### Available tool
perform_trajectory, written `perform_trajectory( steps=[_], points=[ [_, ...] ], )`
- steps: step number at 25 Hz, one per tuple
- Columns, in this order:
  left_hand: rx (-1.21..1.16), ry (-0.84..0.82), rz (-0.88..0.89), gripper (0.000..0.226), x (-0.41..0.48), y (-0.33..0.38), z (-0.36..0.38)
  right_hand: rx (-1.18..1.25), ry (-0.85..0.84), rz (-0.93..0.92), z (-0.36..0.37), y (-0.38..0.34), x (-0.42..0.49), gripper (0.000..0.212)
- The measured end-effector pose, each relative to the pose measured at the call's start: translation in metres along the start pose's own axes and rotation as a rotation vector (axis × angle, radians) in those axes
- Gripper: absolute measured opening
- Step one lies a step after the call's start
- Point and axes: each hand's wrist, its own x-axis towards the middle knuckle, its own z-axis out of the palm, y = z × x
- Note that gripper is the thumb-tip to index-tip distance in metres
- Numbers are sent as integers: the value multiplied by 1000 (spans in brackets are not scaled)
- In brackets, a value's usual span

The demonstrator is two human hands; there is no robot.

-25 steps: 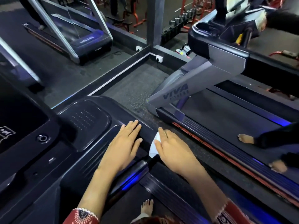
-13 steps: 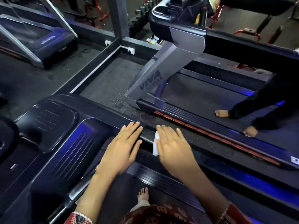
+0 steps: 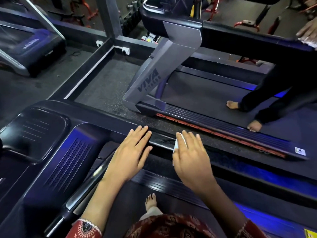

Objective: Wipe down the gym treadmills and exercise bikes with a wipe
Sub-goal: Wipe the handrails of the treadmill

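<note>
Glossy black plastic treadmill rail (image 3: 161, 140) – faintly smeared, thin white paper-like wipe (image 3: 176, 146), matt speckled rubber floor (image 3: 106, 86), satin grey upright (image 3: 168, 66) – smooth, matt running belt (image 3: 197, 97), patterned red cloth sleeve (image 3: 85, 229)

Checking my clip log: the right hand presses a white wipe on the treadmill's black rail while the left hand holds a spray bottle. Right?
Not quite. In the head view the left hand holds nothing: it rests flat on the black rail. The rest stands: the right hand presses the white wipe on that rail.
</note>
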Motion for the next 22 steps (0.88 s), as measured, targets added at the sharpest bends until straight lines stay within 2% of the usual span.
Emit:
perform_trajectory(
  steps=[2,3,6,9,11,14,17,20,22],
  points=[
    [-22,6,22,47,2,4,2,-21,-95,-7,7,-21,13,60],
    [-31,8,35,47,2,4,3,-24,-90,-23,11,-28,15,59],
    [-48,13,60,45,1,8,7,-11,39,-48,10,2,-5,51],
    [-64,15,111,42,3,19,13,-31,204,85,9,43,-36,50],
    [-73,16,136,41,6,30,18,-3,218,79,13,34,-35,52],
    [-103,35,142,40,8,47,24,-24,201,-104,18,44,-40,55],
    [-100,52,149,39,8,64,31,-48,279,47,15,74,-55,50],
    [-102,46,151,40,9,76,36,-32,272,-42,13,62,-54,50],
    [-96,43,148,41,10,79,36,-55,252,-6,7,74,-49,47]
  ],
)
